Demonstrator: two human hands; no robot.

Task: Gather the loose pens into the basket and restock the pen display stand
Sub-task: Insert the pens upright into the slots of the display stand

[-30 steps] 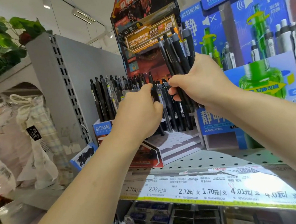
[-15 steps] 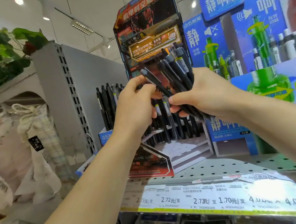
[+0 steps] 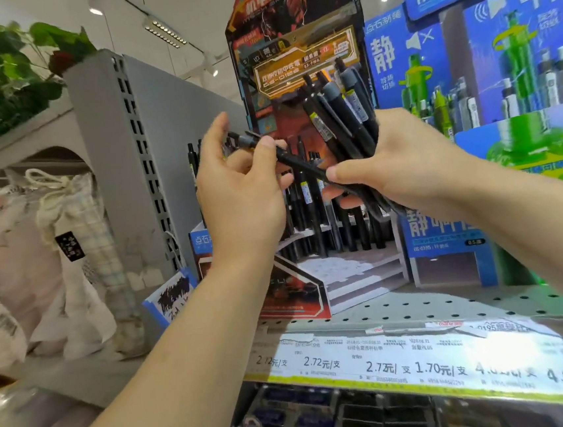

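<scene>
A bundle of black plastic pens (image 3: 342, 114) was gripped in the right hand (image 3: 402, 163), its lower ends hidden, while one slim black pen (image 3: 297, 164) was pinched by the left hand (image 3: 240, 196).

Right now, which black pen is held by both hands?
The single black pen lying slanted between left hand and right hand; the bundle stands upright in the right alone.

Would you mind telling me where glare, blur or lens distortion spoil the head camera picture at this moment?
In the head view, glare washes out the right part of the price label strip, so some prices there are hard to read. The wide-angle lens makes the grey shelf upright lean. The cloth bags at the left edge look soft. The left hand, right hand and bundle of pens stay fairly sharp.
</scene>
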